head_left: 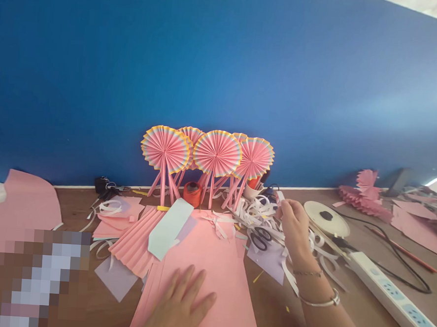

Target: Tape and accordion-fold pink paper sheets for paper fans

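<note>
My left hand lies flat with fingers spread on a stack of pink paper sheets. My right hand is raised over the right side of the table, its fingers closed on a small pale pink-and-white item whose kind I cannot make out. Beside it are a pile of white paper strips and black-handled scissors. Pleated pink paper sits left of the stack, partly under a pale blue paper piece.
Several pink pleated paper fans stand against the blue wall, before them an orange spool. To the right are a cream round reel, a white power strip and a black cable. Pink paper lies far left.
</note>
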`<action>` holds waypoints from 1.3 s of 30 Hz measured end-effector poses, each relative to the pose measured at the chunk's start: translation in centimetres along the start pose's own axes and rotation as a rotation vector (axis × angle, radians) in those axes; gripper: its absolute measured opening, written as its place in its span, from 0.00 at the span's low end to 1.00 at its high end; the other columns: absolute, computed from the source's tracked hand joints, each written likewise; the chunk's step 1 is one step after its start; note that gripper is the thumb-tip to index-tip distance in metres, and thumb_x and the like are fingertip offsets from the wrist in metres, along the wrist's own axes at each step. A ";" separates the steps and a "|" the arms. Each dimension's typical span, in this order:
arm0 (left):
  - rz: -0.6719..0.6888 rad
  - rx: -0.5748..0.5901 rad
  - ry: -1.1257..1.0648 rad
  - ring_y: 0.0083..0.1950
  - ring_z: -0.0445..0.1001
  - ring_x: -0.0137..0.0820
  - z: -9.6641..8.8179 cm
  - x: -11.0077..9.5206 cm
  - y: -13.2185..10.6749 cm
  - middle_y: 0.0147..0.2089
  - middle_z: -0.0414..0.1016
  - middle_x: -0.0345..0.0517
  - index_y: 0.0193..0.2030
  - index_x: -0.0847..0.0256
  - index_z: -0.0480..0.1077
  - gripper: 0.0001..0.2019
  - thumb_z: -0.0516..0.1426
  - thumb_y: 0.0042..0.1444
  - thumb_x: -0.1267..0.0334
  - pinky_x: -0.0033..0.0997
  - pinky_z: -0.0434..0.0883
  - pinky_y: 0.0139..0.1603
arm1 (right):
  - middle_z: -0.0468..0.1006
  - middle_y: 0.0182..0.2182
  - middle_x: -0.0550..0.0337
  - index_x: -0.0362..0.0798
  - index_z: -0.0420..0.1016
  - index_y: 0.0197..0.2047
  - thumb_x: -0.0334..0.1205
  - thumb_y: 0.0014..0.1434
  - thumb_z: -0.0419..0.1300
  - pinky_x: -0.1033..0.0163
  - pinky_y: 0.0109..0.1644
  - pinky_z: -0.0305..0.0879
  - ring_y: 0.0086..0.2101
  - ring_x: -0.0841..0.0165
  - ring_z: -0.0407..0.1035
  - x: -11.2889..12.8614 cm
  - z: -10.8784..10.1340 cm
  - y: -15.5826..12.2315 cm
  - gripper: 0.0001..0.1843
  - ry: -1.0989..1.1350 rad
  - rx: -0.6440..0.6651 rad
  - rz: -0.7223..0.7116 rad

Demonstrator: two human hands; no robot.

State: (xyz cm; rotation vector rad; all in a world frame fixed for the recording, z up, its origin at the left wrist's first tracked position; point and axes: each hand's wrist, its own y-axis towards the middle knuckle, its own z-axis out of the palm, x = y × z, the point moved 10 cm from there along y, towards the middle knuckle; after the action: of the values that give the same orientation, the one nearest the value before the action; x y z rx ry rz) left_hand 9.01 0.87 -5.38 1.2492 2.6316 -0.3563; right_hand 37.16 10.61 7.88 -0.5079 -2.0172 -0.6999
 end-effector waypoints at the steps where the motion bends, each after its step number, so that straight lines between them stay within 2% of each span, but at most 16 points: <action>1: 0.006 0.001 -0.009 0.68 0.51 0.58 0.2 0.2 0.0 0.71 0.46 0.52 0.65 0.45 0.57 0.32 0.61 0.53 0.59 0.66 0.53 0.61 | 0.65 0.21 0.65 0.48 0.63 0.29 0.46 0.57 0.48 0.67 0.24 0.54 0.21 0.72 0.56 0.5 0.3 -0.3 0.11 0.026 0.023 -0.007; 3: 0.034 -0.027 -0.055 0.67 0.53 0.57 -0.3 0.4 -0.1 0.70 0.52 0.51 0.63 0.45 0.60 0.29 0.60 0.53 0.59 0.68 0.53 0.61 | 0.64 0.19 0.67 0.49 0.63 0.27 0.45 0.55 0.50 0.67 0.25 0.55 0.21 0.72 0.57 1.8 1.8 -1.3 0.10 0.081 0.143 -0.029; 4: 0.044 -0.068 -0.099 0.67 0.54 0.55 -1.2 0.6 -0.2 0.68 0.56 0.50 0.61 0.46 0.62 0.26 0.58 0.55 0.60 0.67 0.53 0.61 | 0.64 0.19 0.67 0.49 0.64 0.27 0.45 0.55 0.52 0.67 0.26 0.56 0.21 0.72 0.58 2.5 3.0 -2.1 0.10 0.112 0.242 -0.039; 6: 0.012 -0.215 -0.227 0.65 0.60 0.46 -4.3 1.5 -0.5 0.64 0.64 0.47 0.59 0.47 0.65 0.20 0.53 0.59 0.62 0.59 0.55 0.64 | 0.68 0.20 0.65 0.49 0.66 0.29 0.45 0.56 0.52 0.66 0.27 0.57 0.23 0.72 0.61 4.1 6.4 -4.7 0.10 0.202 0.558 -0.052; 8: -0.133 -0.441 -0.375 0.61 0.64 0.40 -8.3 3.6 -1.0 0.58 0.70 0.49 0.56 0.52 0.67 0.17 0.47 0.63 0.63 0.50 0.60 0.63 | 0.73 0.25 0.63 0.49 0.67 0.34 0.47 0.59 0.52 0.66 0.28 0.58 0.23 0.71 0.62 5.5 8.7 -7.7 0.11 0.231 0.786 -0.072; 11: -0.298 -0.698 -0.542 0.60 0.64 0.38 -12.5 5.7 -1.9 0.58 0.68 0.50 0.60 0.54 0.63 0.18 0.46 0.65 0.59 0.42 0.65 0.59 | 0.75 0.30 0.60 0.49 0.69 0.35 0.47 0.62 0.50 0.64 0.35 0.62 0.31 0.68 0.67 7.5 10.3 -11.1 0.12 0.180 0.893 -0.225; 14: -0.286 -0.742 -0.581 0.61 0.64 0.37 -13.6 5.3 -1.3 0.58 0.67 0.48 0.62 0.51 0.61 0.19 0.47 0.65 0.59 0.41 0.65 0.59 | 0.75 0.31 0.60 0.51 0.68 0.34 0.44 0.64 0.48 0.57 0.48 0.62 0.35 0.67 0.68 8.5 11.0 -13.2 0.12 0.084 0.886 -0.362; 17: -0.235 -0.742 -0.539 0.59 0.65 0.37 -13.4 4.4 -0.7 0.57 0.68 0.49 0.63 0.52 0.59 0.20 0.47 0.64 0.62 0.41 0.66 0.58 | 0.74 0.30 0.64 0.52 0.65 0.34 0.39 0.65 0.47 0.50 0.62 0.48 0.34 0.68 0.69 9.2 11.2 -14.4 0.09 0.044 0.857 -0.467; 19: -0.230 -0.767 -0.479 0.59 0.66 0.38 -13.4 4.1 -0.8 0.56 0.69 0.49 0.63 0.53 0.59 0.21 0.47 0.64 0.64 0.42 0.66 0.57 | 0.74 0.29 0.66 0.52 0.63 0.36 0.36 0.65 0.47 0.49 0.65 0.41 0.32 0.70 0.69 9.4 11.3 -14.9 0.07 0.040 0.854 -0.508; 24: -0.212 -0.877 -0.348 0.55 0.70 0.39 -14.0 3.8 -1.6 0.52 0.75 0.48 0.56 0.54 0.67 0.17 0.50 0.62 0.66 0.45 0.67 0.55 | 0.74 0.27 0.66 0.52 0.60 0.37 0.32 0.65 0.46 0.46 0.65 0.40 0.29 0.71 0.69 10.2 11.0 -15.5 0.06 -0.001 0.798 -0.624; 26: -0.243 -0.920 -0.353 0.51 0.73 0.39 -14.2 4.3 -2.0 0.47 0.78 0.45 0.49 0.52 0.71 0.12 0.52 0.61 0.65 0.46 0.67 0.55 | 0.75 0.27 0.66 0.51 0.61 0.38 0.31 0.65 0.46 0.45 0.65 0.41 0.27 0.72 0.69 10.6 10.9 -15.8 0.08 -0.041 0.758 -0.700; 28: -0.290 -0.950 -0.374 0.49 0.74 0.39 -14.4 4.8 -2.4 0.44 0.79 0.43 0.39 0.52 0.73 0.06 0.54 0.59 0.64 0.47 0.66 0.56 | 0.76 0.28 0.66 0.51 0.64 0.39 0.31 0.65 0.46 0.46 0.64 0.42 0.27 0.72 0.69 10.9 10.7 -16.1 0.08 -0.095 0.689 -0.790; 30: -0.320 -0.977 -0.378 0.49 0.73 0.39 -14.9 5.1 -2.8 0.46 0.78 0.44 0.33 0.53 0.73 0.06 0.55 0.58 0.63 0.46 0.66 0.55 | 0.76 0.26 0.66 0.50 0.66 0.37 0.33 0.65 0.48 0.46 0.63 0.43 0.26 0.71 0.69 11.3 10.1 -16.1 0.07 -0.146 0.585 -0.875; 34: -0.374 -1.040 -0.412 0.48 0.72 0.40 -16.3 6.2 -4.1 0.45 0.75 0.47 0.29 0.54 0.73 0.08 0.55 0.56 0.60 0.42 0.67 0.50 | 0.70 0.18 0.69 0.49 0.67 0.28 0.40 0.65 0.52 0.49 0.60 0.46 0.21 0.73 0.66 11.6 8.6 -15.1 0.13 -0.198 0.422 -0.952; 36: -0.407 -1.017 -0.523 0.44 0.73 0.39 -16.3 7.5 -4.6 0.39 0.76 0.46 0.28 0.56 0.72 0.09 0.55 0.55 0.57 0.39 0.68 0.47 | 0.72 0.19 0.68 0.49 0.69 0.29 0.41 0.65 0.52 0.51 0.58 0.48 0.22 0.73 0.66 11.3 8.0 -14.3 0.13 -0.210 0.425 -0.939; 39: -0.517 -0.908 -0.742 0.38 0.74 0.38 -14.6 10.2 -5.0 0.32 0.76 0.45 0.28 0.58 0.71 0.13 0.55 0.54 0.52 0.35 0.71 0.40 | 0.76 0.25 0.65 0.50 0.71 0.34 0.38 0.66 0.49 0.54 0.55 0.49 0.26 0.72 0.69 10.0 7.4 -13.3 0.12 -0.245 0.499 -0.890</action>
State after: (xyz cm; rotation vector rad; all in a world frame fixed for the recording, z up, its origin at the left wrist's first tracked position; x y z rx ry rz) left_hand -2.43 9.73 6.21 0.0924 1.9781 0.2600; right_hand 19.56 6.22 9.71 0.6736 -2.5250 -0.6077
